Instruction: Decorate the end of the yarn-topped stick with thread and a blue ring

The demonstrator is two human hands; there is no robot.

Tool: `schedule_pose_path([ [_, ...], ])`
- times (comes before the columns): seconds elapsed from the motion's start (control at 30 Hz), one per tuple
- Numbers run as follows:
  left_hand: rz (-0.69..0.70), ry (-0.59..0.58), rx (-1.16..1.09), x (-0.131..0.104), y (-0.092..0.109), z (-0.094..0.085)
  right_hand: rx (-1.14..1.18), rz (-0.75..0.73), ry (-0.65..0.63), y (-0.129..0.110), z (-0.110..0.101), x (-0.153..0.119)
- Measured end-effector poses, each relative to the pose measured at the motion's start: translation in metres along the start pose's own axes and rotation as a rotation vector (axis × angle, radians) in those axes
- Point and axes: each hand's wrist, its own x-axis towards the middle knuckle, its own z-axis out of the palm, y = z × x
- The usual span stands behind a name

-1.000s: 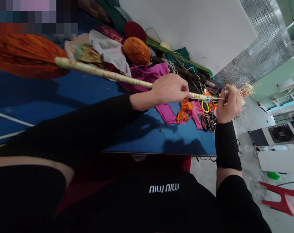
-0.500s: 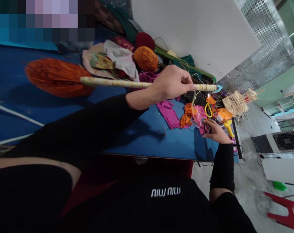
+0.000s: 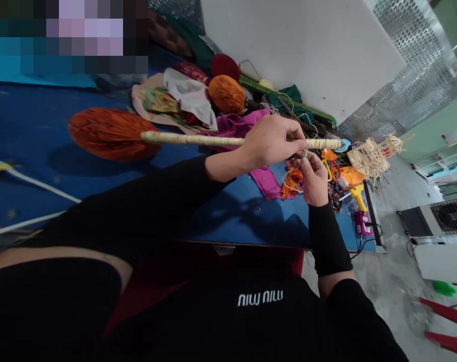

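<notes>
A long stick (image 3: 192,140) wrapped in pale, yellow-flecked strips lies across the view, with a large orange cloth-covered bulb (image 3: 107,133) at its left end and a light blue ring (image 3: 343,145) at its right end. My left hand (image 3: 271,141) is closed round the stick right of its middle. Just below the stick, my right hand (image 3: 314,176) pinches a thin pale strip (image 3: 304,155) beside my left thumb and fingertips. Part of the strip is hidden by the fingers.
On the blue table (image 3: 220,216) lie magenta cloth (image 3: 268,183), a smaller orange bulb (image 3: 227,94), patterned and white cloths, scissors with yellow and red handles (image 3: 336,170), and a yellow glue gun (image 3: 359,197). Beyond stands a bundle of light sticks (image 3: 368,157). White cords cross the left side.
My right hand has come up and left from beside the scissors to the strip near my left hand. The stick and orange bulb have shifted slightly right and down.
</notes>
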Motion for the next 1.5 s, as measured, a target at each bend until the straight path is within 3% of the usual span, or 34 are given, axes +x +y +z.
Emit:
schedule_pose_path([
  [0.1,-0.009,0.028,-0.026,0.004,-0.002,-0.002,0.169,0.138,0.018,-0.005,0.005,0.004],
  [0.27,0.036,-0.209,-0.092,0.012,-0.01,-0.008,0.216,0.177,0.081,-0.003,-0.002,0.002],
  [0.57,0.017,-0.261,-0.017,0.007,-0.008,-0.008,0.327,0.334,0.0,0.003,-0.007,0.001],
  [0.8,0.031,-0.49,-0.107,0.005,-0.006,-0.008,0.26,0.307,0.048,0.008,-0.019,0.012],
  [0.97,-0.047,-0.603,-0.137,0.005,-0.008,-0.008,0.018,0.178,-0.111,-0.002,-0.037,0.033],
  [1.07,-0.066,-0.658,-0.218,0.006,-0.012,-0.004,-0.135,0.148,-0.27,-0.016,-0.052,0.052],
  [1.33,-0.034,-0.671,-0.371,0.006,-0.021,0.012,-0.493,0.049,-0.667,-0.063,-0.06,0.076],
  [1.4,-0.01,-0.642,-0.342,0.006,-0.023,0.014,-0.639,-0.008,-0.691,-0.078,-0.06,0.072],
  [1.5,0.019,-0.55,-0.258,0.007,-0.023,0.017,-0.941,-0.147,-0.623,-0.099,-0.058,0.056],
])
